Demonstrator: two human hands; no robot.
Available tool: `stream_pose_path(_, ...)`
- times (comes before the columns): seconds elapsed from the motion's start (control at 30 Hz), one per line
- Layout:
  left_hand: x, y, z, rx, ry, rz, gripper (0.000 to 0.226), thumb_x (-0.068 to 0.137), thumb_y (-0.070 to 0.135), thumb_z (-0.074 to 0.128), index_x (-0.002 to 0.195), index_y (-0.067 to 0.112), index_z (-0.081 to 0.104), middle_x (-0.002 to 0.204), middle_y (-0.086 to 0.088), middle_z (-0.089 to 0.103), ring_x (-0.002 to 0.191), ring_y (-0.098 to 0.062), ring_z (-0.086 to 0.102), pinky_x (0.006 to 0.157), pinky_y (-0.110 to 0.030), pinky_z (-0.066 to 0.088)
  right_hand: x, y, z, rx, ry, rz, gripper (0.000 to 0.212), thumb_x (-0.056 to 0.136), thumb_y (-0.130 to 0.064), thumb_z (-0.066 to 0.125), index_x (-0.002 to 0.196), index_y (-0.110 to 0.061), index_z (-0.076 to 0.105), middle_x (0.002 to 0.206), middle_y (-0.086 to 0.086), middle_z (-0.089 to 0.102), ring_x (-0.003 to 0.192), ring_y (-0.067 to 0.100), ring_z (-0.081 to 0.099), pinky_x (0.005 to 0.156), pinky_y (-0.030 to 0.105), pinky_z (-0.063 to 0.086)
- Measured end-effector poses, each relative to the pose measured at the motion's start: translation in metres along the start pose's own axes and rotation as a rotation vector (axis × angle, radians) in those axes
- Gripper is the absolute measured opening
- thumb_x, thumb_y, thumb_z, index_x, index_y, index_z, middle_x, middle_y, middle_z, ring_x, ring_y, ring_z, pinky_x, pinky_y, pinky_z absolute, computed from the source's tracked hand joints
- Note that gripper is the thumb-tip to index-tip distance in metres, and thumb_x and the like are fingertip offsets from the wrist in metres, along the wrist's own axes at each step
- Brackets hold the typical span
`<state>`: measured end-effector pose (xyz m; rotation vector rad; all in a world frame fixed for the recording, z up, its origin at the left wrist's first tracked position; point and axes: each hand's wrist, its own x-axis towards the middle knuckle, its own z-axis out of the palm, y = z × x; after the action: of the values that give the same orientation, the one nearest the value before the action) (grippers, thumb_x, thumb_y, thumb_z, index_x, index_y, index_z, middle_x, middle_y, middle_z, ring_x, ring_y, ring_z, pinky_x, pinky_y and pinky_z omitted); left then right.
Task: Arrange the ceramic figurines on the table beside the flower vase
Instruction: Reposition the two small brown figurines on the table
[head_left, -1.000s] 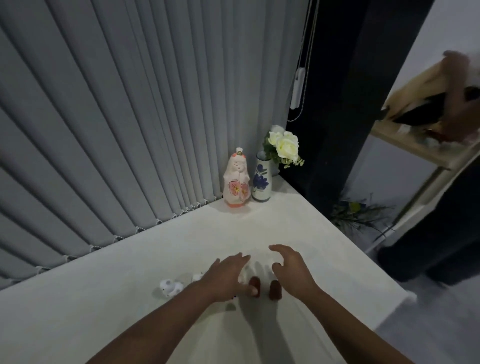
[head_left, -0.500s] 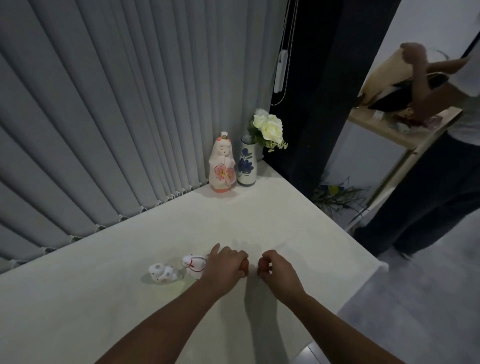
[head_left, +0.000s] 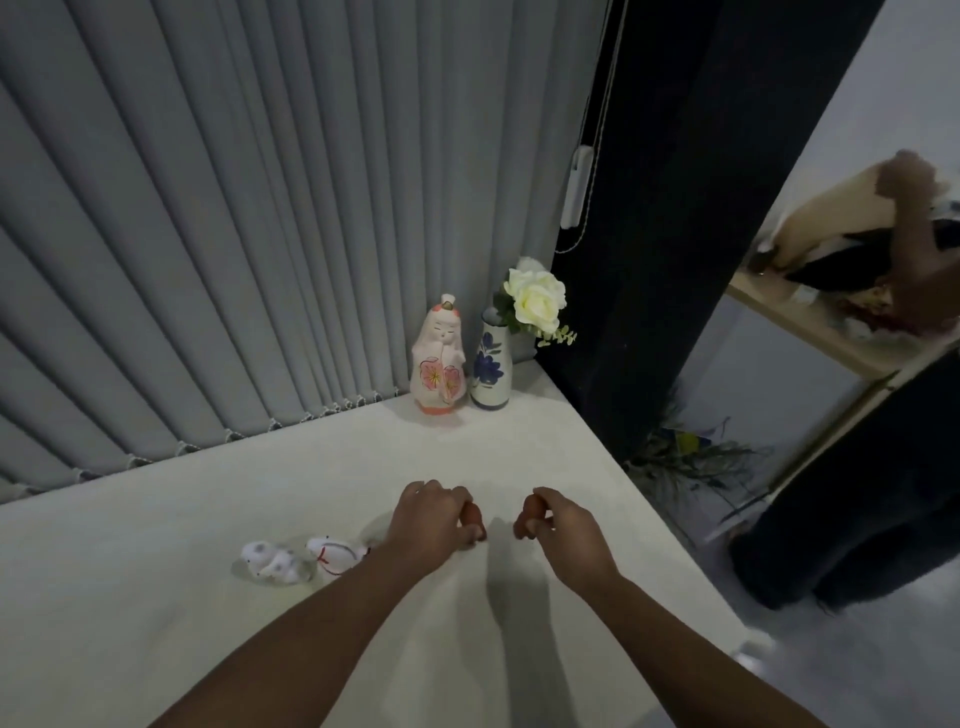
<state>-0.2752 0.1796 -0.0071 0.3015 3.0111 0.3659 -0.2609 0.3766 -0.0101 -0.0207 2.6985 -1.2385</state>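
Observation:
A blue-flowered white vase (head_left: 490, 370) with a white rose stands in the table's far corner. A pink-and-white doll figurine (head_left: 439, 361) stands upright just left of it. My left hand (head_left: 431, 524) is closed on a small brown figurine (head_left: 474, 515). My right hand (head_left: 561, 526) is closed on a second small brown figurine (head_left: 530, 513). Both are held slightly above the white table (head_left: 208, 597), a little apart. Two small white animal figurines (head_left: 272, 561) (head_left: 335, 552) lie to the left of my left wrist.
Grey vertical blinds (head_left: 234, 234) hang along the table's far edge. A dark pillar (head_left: 675, 234) stands behind the vase. The table's right edge drops to the floor, where another person (head_left: 914, 249) stands at a wooden shelf beside a plant (head_left: 691, 457).
Both hands reached over the two brown figurines, closed on them and have lifted them, moving slightly apart. The view shifted a little.

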Motion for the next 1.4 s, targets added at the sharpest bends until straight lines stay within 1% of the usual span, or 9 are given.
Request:
stream_pose_path(0.1,0.015,0.025,0.005,-0.038,0.028,-0.082,0.037,0.075,0.052,0.062,0.100,0.025,0.065,0.090,-0.001,0.070,0.092,-0.020,0.061,0.085,-0.031,0.041,0.025,0.014,-0.031,-0.004,-0.022,-0.041,0.017,0.084,-0.004,0.057,0.094,-0.018,0.057,0.078,-0.007,0.070,0.077,0.009,0.065,0.081,0.027,0.051)
stream_pose_path(0.2,0.030,0.048,0.010,-0.050,0.068,-0.173,0.038,0.076,0.053,0.063,0.103,0.026,0.065,0.092,-0.005,0.069,0.093,-0.022,0.061,0.085,-0.032,0.041,0.045,0.028,-0.056,-0.028,-0.064,-0.065,0.025,0.082,-0.005,0.062,0.093,-0.025,0.054,0.081,-0.007,0.070,0.076,0.007,0.067,0.077,0.024,0.050)
stream_pose_path(0.47,0.057,0.086,0.020,-0.164,0.140,-0.350,0.043,0.074,0.053,0.063,0.108,0.027,0.063,0.098,-0.003,0.070,0.094,-0.021,0.061,0.084,-0.033,0.044,0.097,0.050,-0.096,-0.098,-0.157,-0.171,0.030,0.079,-0.005,0.062,0.087,-0.032,0.051,0.080,-0.008,0.070,0.076,0.012,0.067,0.076,0.029,0.052)
stream_pose_path(0.6,0.072,0.096,0.021,-0.206,0.149,-0.408,0.043,0.076,0.050,0.064,0.112,0.025,0.061,0.100,-0.002,0.069,0.097,-0.020,0.060,0.085,-0.032,0.043,0.119,0.051,-0.102,-0.134,-0.215,-0.200,0.030,0.081,-0.006,0.061,0.094,-0.032,0.053,0.086,-0.010,0.068,0.082,0.012,0.065,0.076,0.030,0.053)
stream_pose_path(0.77,0.089,0.104,0.023,-0.227,0.170,-0.451,0.043,0.078,0.049,0.063,0.113,0.024,0.060,0.101,-0.004,0.067,0.098,-0.022,0.059,0.084,-0.031,0.042,0.143,0.056,-0.100,-0.170,-0.288,-0.247,0.027,0.084,-0.011,0.062,0.106,-0.026,0.056,0.094,-0.008,0.068,0.086,0.013,0.064,0.080,0.032,0.055)
stream_pose_path(1.0,0.113,0.111,0.019,-0.156,0.163,-0.436,0.039,0.083,0.042,0.062,0.114,0.018,0.060,0.104,-0.008,0.068,0.097,-0.025,0.058,0.082,-0.034,0.043,0.172,0.059,-0.103,-0.169,-0.346,-0.228,0.030,0.081,-0.005,0.060,0.101,-0.027,0.056,0.089,-0.009,0.067,0.080,0.013,0.066,0.069,0.028,0.051)
stream_pose_path(1.1,0.126,0.112,0.018,-0.136,0.144,-0.433,0.040,0.084,0.041,0.061,0.114,0.016,0.060,0.105,-0.009,0.068,0.098,-0.027,0.058,0.083,-0.035,0.043,0.184,0.056,-0.103,-0.183,-0.344,-0.234,0.030,0.081,-0.006,0.061,0.099,-0.029,0.055,0.091,-0.009,0.067,0.080,0.012,0.066,0.070,0.028,0.050)
stream_pose_path(1.23,0.139,0.111,0.023,-0.172,0.129,-0.463,0.037,0.083,0.039,0.062,0.112,0.015,0.060,0.103,-0.010,0.067,0.097,-0.027,0.058,0.083,-0.036,0.047,0.197,0.059,-0.098,-0.200,-0.351,-0.238,0.027,0.081,-0.008,0.060,0.102,-0.026,0.056,0.095,-0.007,0.067,0.081,0.014,0.066,0.075,0.034,0.054)
stream_pose_path(1.4,0.146,0.109,0.035,-0.181,0.134,-0.472,0.034,0.083,0.038,0.060,0.107,0.014,0.061,0.100,-0.009,0.070,0.098,-0.026,0.057,0.080,-0.039,0.049,0.201,0.070,-0.094,-0.191,-0.353,-0.204,0.022,0.080,-0.012,0.056,0.093,-0.030,0.056,0.092,-0.009,0.068,0.079,0.010,0.063,0.071,0.030,0.051)
